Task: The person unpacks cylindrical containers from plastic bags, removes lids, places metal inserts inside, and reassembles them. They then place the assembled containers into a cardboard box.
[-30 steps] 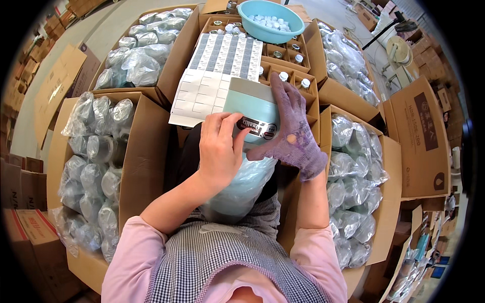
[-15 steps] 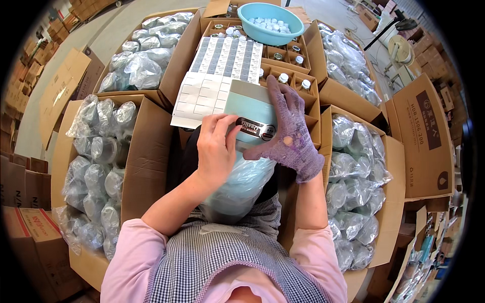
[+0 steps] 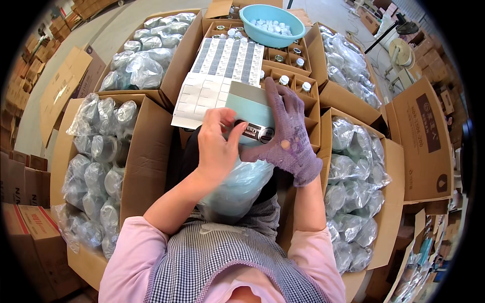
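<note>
My right hand [image 3: 289, 134], in a worn purple knit glove, grips a pale teal jar [image 3: 251, 108] from its right side. My bare left hand [image 3: 216, 148] rests on the jar's near side, thumb and fingers pressing a dark rectangular label [image 3: 257, 132] against it. Under both hands, in my lap, lies a clear plastic bag of more pale jars [image 3: 236, 187]. Just beyond the jar lies a white sheet of peel-off labels [image 3: 220, 76], partly emptied at its near end.
Open cardboard boxes of bagged jars stand at left [image 3: 96, 166], far left [image 3: 144, 63] and right [image 3: 356, 187]. A divided carton [image 3: 295, 70] of small capped bottles sits ahead, with a teal bowl [image 3: 273, 25] of white caps on it. Flat cartons are stacked around.
My left thumb has slid along the dark label on the jar. The jar and my right hand stay almost where they were.
</note>
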Demonstrator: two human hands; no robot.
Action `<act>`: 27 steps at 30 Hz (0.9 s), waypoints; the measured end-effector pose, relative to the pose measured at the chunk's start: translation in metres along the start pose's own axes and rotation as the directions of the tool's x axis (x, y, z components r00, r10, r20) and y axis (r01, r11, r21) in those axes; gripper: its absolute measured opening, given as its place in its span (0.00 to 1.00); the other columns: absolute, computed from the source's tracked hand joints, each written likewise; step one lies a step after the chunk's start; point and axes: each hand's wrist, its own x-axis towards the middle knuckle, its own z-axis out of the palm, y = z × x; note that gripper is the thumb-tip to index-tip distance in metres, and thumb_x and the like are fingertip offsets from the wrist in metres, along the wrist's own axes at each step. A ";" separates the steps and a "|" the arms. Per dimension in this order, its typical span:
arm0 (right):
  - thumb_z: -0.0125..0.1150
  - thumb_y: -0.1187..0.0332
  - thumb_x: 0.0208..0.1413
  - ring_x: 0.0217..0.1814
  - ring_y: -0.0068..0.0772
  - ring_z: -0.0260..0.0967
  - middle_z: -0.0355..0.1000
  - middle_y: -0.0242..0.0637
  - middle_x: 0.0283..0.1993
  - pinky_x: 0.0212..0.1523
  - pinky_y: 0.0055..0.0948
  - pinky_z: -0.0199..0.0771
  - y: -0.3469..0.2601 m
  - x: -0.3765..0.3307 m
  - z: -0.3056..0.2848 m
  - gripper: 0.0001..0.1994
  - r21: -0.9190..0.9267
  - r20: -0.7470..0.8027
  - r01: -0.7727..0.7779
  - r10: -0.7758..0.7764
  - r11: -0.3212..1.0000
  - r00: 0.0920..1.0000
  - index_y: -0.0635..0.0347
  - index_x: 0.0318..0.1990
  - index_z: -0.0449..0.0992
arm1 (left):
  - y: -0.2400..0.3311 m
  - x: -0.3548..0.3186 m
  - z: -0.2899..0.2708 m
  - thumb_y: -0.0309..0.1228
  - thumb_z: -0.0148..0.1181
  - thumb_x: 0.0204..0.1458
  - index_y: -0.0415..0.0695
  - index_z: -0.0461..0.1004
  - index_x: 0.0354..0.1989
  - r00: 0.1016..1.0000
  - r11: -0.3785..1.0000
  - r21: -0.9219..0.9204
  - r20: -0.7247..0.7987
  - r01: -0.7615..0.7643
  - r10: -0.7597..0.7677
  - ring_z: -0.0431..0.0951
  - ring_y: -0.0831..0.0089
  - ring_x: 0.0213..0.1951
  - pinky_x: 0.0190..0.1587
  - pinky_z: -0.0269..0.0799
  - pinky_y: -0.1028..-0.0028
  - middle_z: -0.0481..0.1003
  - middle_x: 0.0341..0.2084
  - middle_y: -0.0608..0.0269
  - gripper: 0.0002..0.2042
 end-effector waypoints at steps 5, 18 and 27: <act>0.82 0.55 0.11 0.69 0.58 0.53 0.57 0.50 0.66 0.69 0.51 0.53 0.002 -0.001 -0.001 0.69 0.002 0.011 -0.019 0.019 1.000 1.000 0.61 0.72 0.52 | -0.005 0.004 -0.003 0.21 0.64 0.52 0.37 0.74 0.36 0.998 0.998 0.028 0.040 -0.054 0.053 0.76 0.73 0.30 0.33 0.71 0.74 0.75 0.32 0.60 0.06; 0.81 0.53 0.15 0.68 0.58 0.52 0.57 0.52 0.64 0.68 0.52 0.54 0.001 -0.001 -0.001 0.66 -0.001 -0.008 0.000 0.000 1.000 1.000 0.61 0.72 0.52 | 0.000 0.004 -0.008 0.19 0.62 0.53 0.35 0.72 0.38 0.997 1.000 0.014 0.071 -0.019 0.018 0.75 0.71 0.30 0.34 0.71 0.73 0.74 0.32 0.58 0.06; 0.79 0.52 0.17 0.67 0.57 0.54 0.59 0.51 0.62 0.67 0.53 0.55 0.001 0.000 0.001 0.63 -0.008 -0.032 0.010 -0.010 1.000 0.999 0.62 0.70 0.55 | -0.008 0.006 -0.006 0.17 0.59 0.54 0.35 0.72 0.36 0.992 0.994 0.075 0.109 -0.075 0.067 0.76 0.65 0.29 0.35 0.72 0.70 0.73 0.32 0.56 0.03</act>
